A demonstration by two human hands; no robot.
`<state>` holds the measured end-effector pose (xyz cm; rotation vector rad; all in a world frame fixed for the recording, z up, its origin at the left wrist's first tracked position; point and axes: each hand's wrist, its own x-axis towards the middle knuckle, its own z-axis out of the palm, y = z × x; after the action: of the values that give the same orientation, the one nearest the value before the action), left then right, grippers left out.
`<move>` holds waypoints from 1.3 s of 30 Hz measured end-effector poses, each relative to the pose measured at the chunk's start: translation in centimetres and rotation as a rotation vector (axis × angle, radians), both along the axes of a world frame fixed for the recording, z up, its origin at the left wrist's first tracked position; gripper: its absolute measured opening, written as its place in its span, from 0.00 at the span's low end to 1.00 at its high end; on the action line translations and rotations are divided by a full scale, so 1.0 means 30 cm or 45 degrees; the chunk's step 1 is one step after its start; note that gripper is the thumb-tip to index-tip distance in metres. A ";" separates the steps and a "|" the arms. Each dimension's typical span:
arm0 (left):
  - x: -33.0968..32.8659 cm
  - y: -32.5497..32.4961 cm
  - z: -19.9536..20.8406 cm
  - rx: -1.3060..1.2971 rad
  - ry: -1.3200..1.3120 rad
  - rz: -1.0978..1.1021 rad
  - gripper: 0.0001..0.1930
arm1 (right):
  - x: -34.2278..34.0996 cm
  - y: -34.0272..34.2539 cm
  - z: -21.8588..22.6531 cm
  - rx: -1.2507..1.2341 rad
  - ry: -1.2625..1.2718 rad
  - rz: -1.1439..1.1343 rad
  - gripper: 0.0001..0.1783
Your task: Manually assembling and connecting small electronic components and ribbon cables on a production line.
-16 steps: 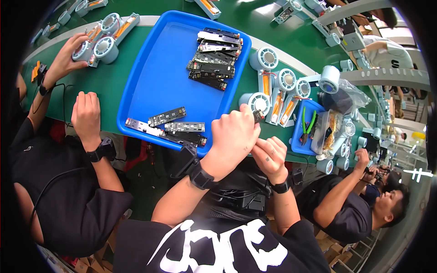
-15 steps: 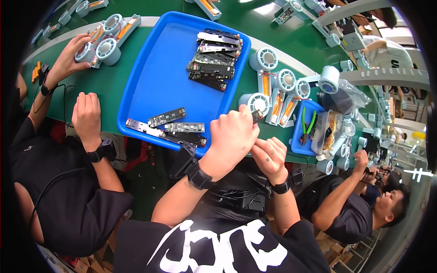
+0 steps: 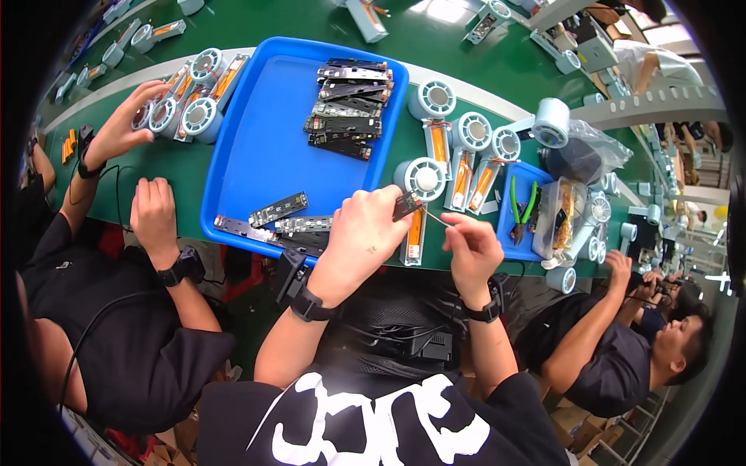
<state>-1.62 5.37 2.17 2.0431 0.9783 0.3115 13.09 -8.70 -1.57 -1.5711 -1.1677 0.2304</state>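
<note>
My left hand [image 3: 364, 234] is closed on a narrow black circuit board [image 3: 406, 205], whose end sticks out past the fingers. From that end a thin pale wire [image 3: 435, 218] runs to my right hand [image 3: 475, 252], which pinches it between thumb and fingers. Just beyond the board lies a light-blue fan unit [image 3: 420, 179] with a round head and an orange strip in its handle. To the left, a blue tray [image 3: 211, 182] holds a stack of circuit boards [image 3: 346, 109] at its far right and several more boards [image 3: 278, 209] near its front edge.
More fan units [image 3: 474, 132] lie right of the tray. A small blue bin [image 3: 509, 247] holds green-handled cutters [image 3: 524, 211], beside a clear plastic box [image 3: 561, 217]. At left, a co-worker's hand [image 3: 128, 116] touches other fan units [image 3: 200, 116]. Another person sits at right.
My hands have moved apart, with the right drawn right and slightly down, so the wire between them now shows. The view has shifted a little, and the co-worker's fan units sit closer together.
</note>
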 end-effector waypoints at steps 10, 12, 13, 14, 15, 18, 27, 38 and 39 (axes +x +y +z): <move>-0.055 -0.064 0.016 -0.766 -0.523 0.136 0.13 | -0.056 0.151 0.036 0.036 0.653 0.043 0.07; -0.064 -0.073 0.011 -0.905 -0.552 0.162 0.14 | -0.056 0.146 0.028 -0.002 0.571 0.073 0.07; -0.058 -0.079 0.009 -0.909 -0.573 0.183 0.14 | -0.046 0.140 0.024 -0.012 0.499 0.106 0.08; -0.051 -0.085 0.008 -0.914 -0.596 0.205 0.15 | -0.035 0.134 0.021 -0.023 0.426 0.138 0.09; -0.048 -0.088 0.006 -0.919 -0.619 0.226 0.16 | -0.029 0.131 0.018 -0.033 0.352 0.171 0.09; -0.051 -0.084 0.022 -0.837 -0.525 0.275 0.18 | -0.028 0.127 0.018 -0.049 0.363 0.189 0.10; -0.060 -0.125 -0.040 -0.901 -0.614 0.227 0.21 | -0.038 0.111 0.054 -0.257 0.627 0.123 0.10; -0.063 -0.144 -0.011 -0.902 -0.584 0.286 0.22 | -0.038 0.127 0.064 -0.193 0.249 0.130 0.07; -0.063 -0.143 -0.008 -0.839 -0.534 0.274 0.22 | -0.039 0.129 0.061 -0.162 0.185 0.116 0.07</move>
<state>-3.52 1.08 1.93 1.2176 0.8842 0.4404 11.93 -4.83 0.25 -1.5848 -1.1296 0.4795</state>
